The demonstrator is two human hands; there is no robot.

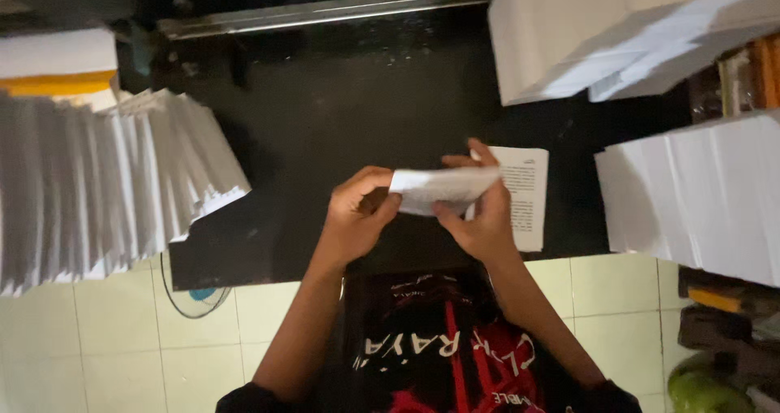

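While I look down at a dark surface [341,136], my left hand [353,218] and right hand [483,214] both pinch a folded printed sheet [439,188], held just above it. Under my right hand lies a printed booklet [528,193]. Fanned white sheets [106,185] sit far left, paper stacks [699,193] right

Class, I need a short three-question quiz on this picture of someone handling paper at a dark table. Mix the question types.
1. True or false: both hands grip the folded sheet.
2. Where does the printed sheet lie? A) under the right hand B) on the floor
3. What stands fanned out at the left?

Key:
1. True: left hand and right hand hold the folded sheet.
2. A: printed sheet on the table.
3. Folded paper stacks.
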